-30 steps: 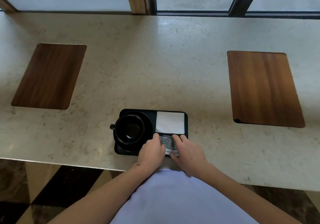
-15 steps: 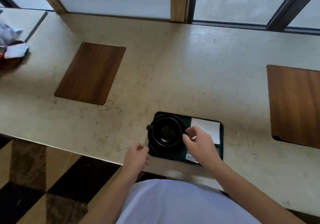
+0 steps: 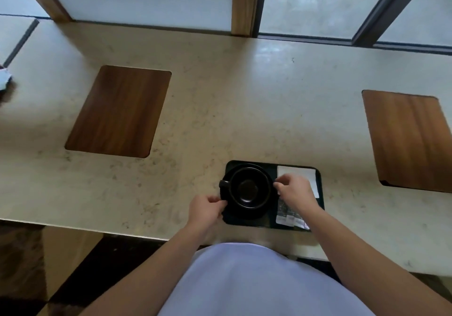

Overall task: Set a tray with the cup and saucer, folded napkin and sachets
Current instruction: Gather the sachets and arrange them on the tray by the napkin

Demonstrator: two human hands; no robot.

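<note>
a: stone counter [image 3: 220, 110] under a window wall, with a black tray [image 3: 270, 223] near its front edge. what sits on the tray?

b: black cup [image 3: 249, 188] on a black saucer [image 3: 244, 214] fills the tray's left half, handle pointing away from the tray's centre. white napkin [image 3: 308, 174], folded flat, lies in the tray's far right corner. sachets [image 3: 288, 215] lie in a row in the near right corner, one end reaching the tray's front rim.

a: and the hands?

b: left hand [image 3: 206, 207] is at the tray's left edge, fingers curled in close and pinching the saucer rim. right hand [image 3: 294, 189] is over the tray's right half, covering part of the napkin and sachets, thumb and forefinger pinched narrow at the cup's right side. whether they touch cup or saucer rim there, cannot tell.

a: anything else on the counter?

b: two wood panels set flush in the stone: one [image 3: 119, 111] well left of the tray and farther back, one [image 3: 411, 142] well right of it. a pale object [image 3: 4, 79] is cut off at the frame edge, far left of the tray.
</note>
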